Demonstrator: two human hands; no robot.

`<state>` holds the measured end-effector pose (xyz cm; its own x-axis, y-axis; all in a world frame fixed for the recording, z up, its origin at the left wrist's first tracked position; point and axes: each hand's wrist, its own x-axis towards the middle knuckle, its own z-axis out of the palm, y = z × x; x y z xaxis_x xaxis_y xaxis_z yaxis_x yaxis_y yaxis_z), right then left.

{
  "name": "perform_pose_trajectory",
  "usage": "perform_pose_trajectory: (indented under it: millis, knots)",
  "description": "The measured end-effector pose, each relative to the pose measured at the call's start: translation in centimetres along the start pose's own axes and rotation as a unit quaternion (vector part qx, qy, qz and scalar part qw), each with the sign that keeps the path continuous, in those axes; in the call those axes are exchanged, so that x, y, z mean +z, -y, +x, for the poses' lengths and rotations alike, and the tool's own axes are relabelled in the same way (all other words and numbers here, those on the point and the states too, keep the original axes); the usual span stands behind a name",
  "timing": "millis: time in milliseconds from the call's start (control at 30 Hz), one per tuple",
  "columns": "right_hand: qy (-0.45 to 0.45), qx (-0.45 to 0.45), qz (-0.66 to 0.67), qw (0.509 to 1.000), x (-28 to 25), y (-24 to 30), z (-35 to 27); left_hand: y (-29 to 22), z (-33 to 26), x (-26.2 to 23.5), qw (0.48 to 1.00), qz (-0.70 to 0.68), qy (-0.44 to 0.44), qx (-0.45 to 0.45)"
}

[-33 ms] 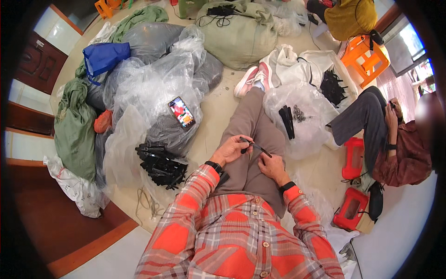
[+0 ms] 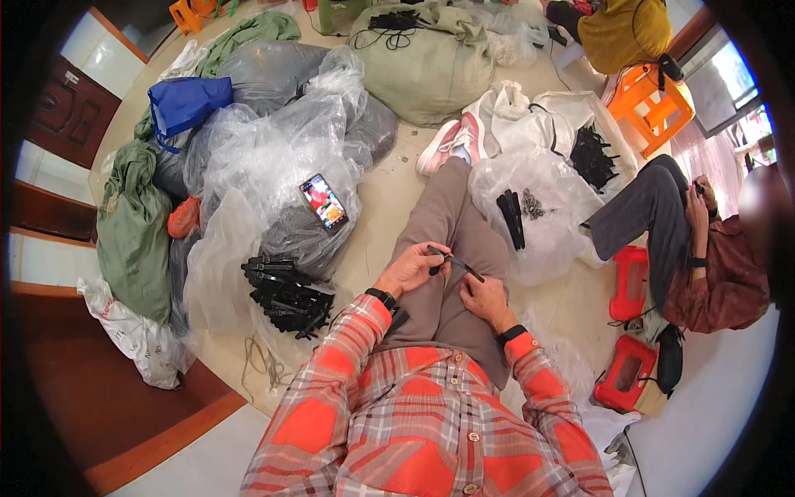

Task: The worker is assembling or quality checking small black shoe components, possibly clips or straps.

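Over my lap, my left hand (image 2: 416, 268) is closed round one end of a narrow black strap (image 2: 457, 264). The fingers of my right hand (image 2: 488, 300) pinch its other end, so the strap slants between the two hands. To the left lies a heap of black straps with buckles (image 2: 286, 300), on clear plastic. On the right, a clear plastic bag (image 2: 546, 240) beside my leg carries a few flat black strips (image 2: 511, 219) and a small cluster of metal pieces (image 2: 532, 204). Any small part inside my left fingers is too small to make out.
A lit phone (image 2: 323, 201) rests on plastic-wrapped sacks at the left. Beyond my shoes (image 2: 451, 145) stands a big green sack (image 2: 426, 70). At the right sits another person (image 2: 716, 269), hands on something small and dark, near red frames (image 2: 627, 373) and an orange stool (image 2: 650, 103).
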<state>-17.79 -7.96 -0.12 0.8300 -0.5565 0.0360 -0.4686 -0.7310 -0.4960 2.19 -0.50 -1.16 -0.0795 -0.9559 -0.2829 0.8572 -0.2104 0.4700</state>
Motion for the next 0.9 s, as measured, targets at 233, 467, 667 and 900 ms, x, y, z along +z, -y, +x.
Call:
perform_pose_trajectory:
  millis: [233, 467, 667, 900]
  knots:
    - [-0.045, 0.115, 0.097, 0.988, 0.3, 0.1, 0.2, 0.0, 0.1, -0.7, 1.000, 0.020, 0.005, 0.004]
    - [0.020, 0.159, 0.086, 0.983, -0.3, 0.3, -0.1, 0.0, -0.2, -0.4, 1.000, 0.012, -0.005, -0.003]
    - [0.039, 0.218, 0.205, 0.953, 1.2, -2.4, -0.5, 0.2, 0.1, 0.0, 1.000, 0.025, 0.005, -0.005]
    - [0.137, 0.369, 0.498, 0.772, -1.3, 2.4, -1.9, 0.1, -0.3, -0.3, 1.000, 0.025, -0.009, -0.007]
